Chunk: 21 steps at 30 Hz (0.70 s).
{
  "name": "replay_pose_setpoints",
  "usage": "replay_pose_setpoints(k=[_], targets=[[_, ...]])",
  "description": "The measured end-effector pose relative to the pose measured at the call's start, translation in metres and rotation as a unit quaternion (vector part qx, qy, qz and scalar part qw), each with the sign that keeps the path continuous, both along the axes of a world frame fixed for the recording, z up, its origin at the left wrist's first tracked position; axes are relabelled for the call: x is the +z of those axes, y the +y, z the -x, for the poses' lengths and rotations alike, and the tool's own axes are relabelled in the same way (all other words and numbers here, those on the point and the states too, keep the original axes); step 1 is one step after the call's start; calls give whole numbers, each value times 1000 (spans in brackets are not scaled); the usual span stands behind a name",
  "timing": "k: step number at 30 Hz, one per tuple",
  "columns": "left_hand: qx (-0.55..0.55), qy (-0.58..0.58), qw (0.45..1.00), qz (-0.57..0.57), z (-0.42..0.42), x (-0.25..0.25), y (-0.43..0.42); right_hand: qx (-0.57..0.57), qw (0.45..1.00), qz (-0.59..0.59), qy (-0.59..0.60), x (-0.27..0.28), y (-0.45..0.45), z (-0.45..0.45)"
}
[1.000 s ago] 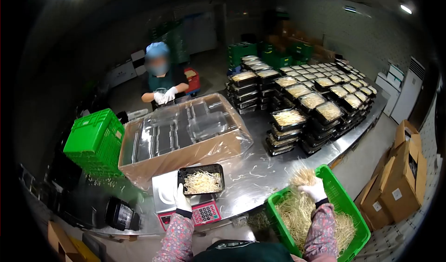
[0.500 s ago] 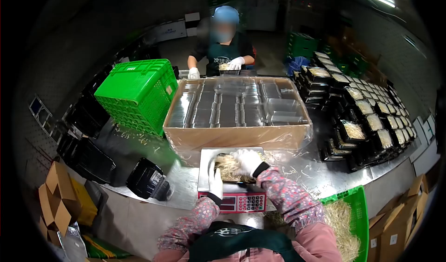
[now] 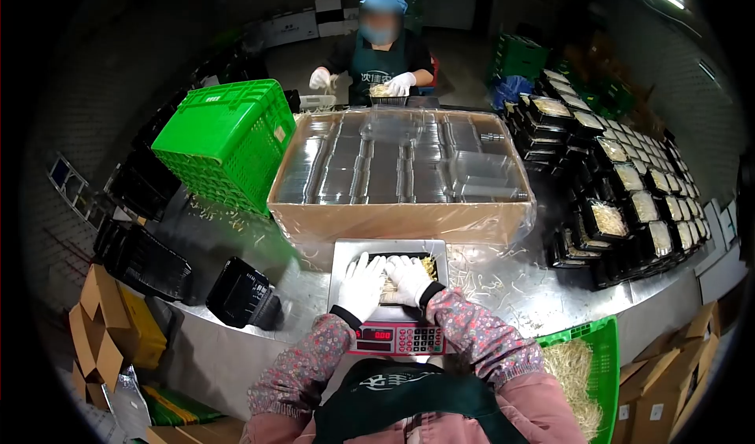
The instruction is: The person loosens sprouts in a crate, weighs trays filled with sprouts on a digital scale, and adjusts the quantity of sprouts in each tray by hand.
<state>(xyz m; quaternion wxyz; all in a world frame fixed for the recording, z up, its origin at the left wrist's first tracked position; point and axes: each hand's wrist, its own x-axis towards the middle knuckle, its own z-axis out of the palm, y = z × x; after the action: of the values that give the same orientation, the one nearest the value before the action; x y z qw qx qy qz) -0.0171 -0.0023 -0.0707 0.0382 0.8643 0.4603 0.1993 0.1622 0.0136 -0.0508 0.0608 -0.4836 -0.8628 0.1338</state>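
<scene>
My left hand, in a white glove, lies with its fingers stretched out over the bean sprouts. Beside it, my right hand, also gloved, rests with fingers extended on the same sprouts. Both hands press from above, covering most of the black tray underneath. Yellow sprout heads show at the tray's right end. The tray sits on the metal pan of a digital scale, whose red front panel has a lit display and a keypad.
A carton of clear plastic lids stands beyond the scale. Left are a green crate and black trays; right, stacked filled trays and a green basket of sprouts. A co-worker handles a tray opposite.
My hands have moved from the tray's sides to lie flat over the sprouts, and my right fingers have straightened. The co-worker's hand at the left has risen. The view has shifted slightly.
</scene>
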Motion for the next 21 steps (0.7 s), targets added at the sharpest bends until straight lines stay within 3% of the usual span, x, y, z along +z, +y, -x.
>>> replay_pose_setpoints(k=[2, 4, 5, 6, 8, 9, 12, 14, 16, 20, 21], targets=[[-4, -22, 1000, 13, 0, 6, -1, 30, 986, 127, 104, 12, 10, -19], [-18, -65, 997, 35, 3, 18, -6, 40, 956, 163, 239, 9, 11, -45], [-25, -98, 994, 39, 4, 21, -8, 35, 949, 196, 243, 46, 4, -56], [-15, -133, 990, 53, 6, 23, -8, 37, 948, 166, 268, 44, 5, -73], [3, -203, 976, 81, 8, 27, -5, 9, 867, 221, 447, 60, 1, -101], [9, -213, 975, 60, 7, 31, -2, -31, 852, 203, 481, 50, 3, -111], [-31, -144, 988, 46, -15, 40, -1, -64, 972, -24, 226, 37, -8, -97], [-38, -39, 998, 43, -26, 32, -9, -49, 997, 13, 66, 35, -21, -74], [-41, 40, 997, 55, -31, 31, -19, -62, 998, 33, -8, 37, -26, -63], [-56, 14, 996, 71, -33, 29, -9, -39, 997, 13, -67, 37, -13, -85], [-62, 9, 997, 48, -33, 22, -4, -58, 995, 54, -61, 48, -13, -89]])
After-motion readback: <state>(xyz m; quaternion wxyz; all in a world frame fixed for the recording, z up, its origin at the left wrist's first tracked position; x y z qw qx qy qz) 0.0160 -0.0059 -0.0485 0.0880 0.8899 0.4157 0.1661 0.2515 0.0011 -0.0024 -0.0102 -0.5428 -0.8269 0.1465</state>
